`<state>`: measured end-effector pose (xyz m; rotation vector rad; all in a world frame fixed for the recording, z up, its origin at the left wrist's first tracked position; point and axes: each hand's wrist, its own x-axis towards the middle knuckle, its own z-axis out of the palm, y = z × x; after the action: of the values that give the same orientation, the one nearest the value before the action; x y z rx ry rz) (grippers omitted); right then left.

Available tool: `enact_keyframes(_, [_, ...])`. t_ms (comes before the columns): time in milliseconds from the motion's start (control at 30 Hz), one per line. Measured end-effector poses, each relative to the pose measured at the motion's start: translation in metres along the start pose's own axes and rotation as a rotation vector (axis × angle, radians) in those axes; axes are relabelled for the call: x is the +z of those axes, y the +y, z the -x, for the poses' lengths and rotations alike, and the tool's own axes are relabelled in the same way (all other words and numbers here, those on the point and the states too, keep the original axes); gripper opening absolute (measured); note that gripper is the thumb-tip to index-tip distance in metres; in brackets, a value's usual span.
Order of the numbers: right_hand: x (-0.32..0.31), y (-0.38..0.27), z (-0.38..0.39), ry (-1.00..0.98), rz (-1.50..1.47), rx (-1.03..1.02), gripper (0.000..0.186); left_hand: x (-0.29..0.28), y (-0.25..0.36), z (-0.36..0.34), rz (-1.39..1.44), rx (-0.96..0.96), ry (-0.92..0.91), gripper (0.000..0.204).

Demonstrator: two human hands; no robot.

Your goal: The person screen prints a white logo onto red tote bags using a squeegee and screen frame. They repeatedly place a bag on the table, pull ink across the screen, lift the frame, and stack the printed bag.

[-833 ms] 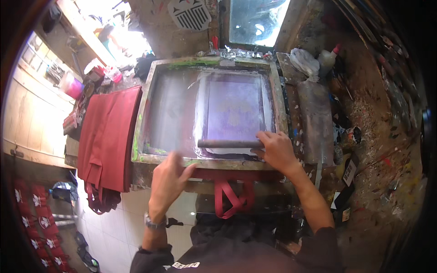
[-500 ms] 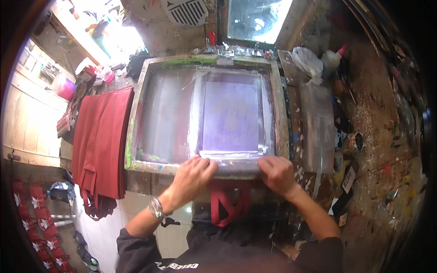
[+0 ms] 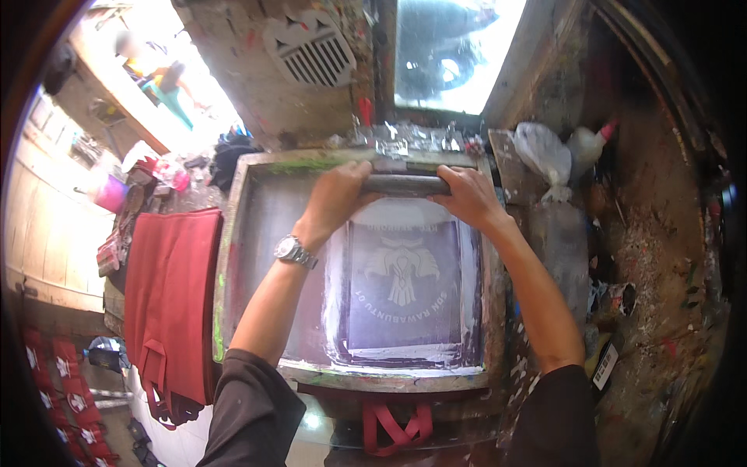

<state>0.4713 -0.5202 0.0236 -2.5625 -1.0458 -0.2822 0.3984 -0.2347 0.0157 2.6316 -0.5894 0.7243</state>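
A dark squeegee (image 3: 406, 184) lies across the far end of a wooden-framed printing screen (image 3: 221, 300). My left hand (image 3: 340, 193) grips its left end, and my right hand (image 3: 469, 194) is closed round its right end. White ink streaks edge the purple stencil area (image 3: 401, 311), where a pale winged emblem with lettering shows through the mesh. Beneath the frame's near side a red bag (image 3: 398, 426) pokes out, its handle loops hanging down. What lies of the bag under the screen is hidden.
Folded red bags (image 3: 173, 292) are stacked left of the screen. A knotted plastic bag (image 3: 542, 156) and a squeeze bottle (image 3: 587, 148) with a pink tip stand at the far right. Printed red bags (image 3: 74, 389) lie low on the left. Hinge clamps (image 3: 391, 142) line the screen's far edge.
Both hands have moved with the squeegee from the screen's near edge to its far edge. The pale emblem now shows clearly in the stencil area. The head view has shifted.
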Motion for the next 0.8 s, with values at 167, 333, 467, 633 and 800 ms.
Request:
enact_keyframes(167, [-0.019, -0.031, 0.068, -0.167, -0.113, 0.071, 0.031, -0.02, 0.052, 0.044, 0.062, -0.086, -0.213, 0.036])
enact_keyframes(333, [-0.038, -0.09, 0.157, -0.26, -0.144, 0.129, 0.031, -0.062, 0.124, 0.108, 0.071, -0.145, -0.318, 0.038])
enact_keyframes(467, [-0.051, -0.14, 0.222, -0.307, -0.197, 0.165, 0.033, -0.085, 0.168, 0.17, 0.091, -0.18, -0.406, 0.037])
enact_keyframes(633, [-0.055, -0.163, 0.254, -0.233, -0.074, 0.108, 0.035, -0.109, 0.192, 0.205, 0.185, -0.244, -0.364, 0.063])
enact_keyframes(800, [-0.05, -0.201, 0.252, 0.028, 0.264, 0.059, 0.048, -0.135, 0.169, 0.282, -0.182, -0.472, -0.214, 0.093])
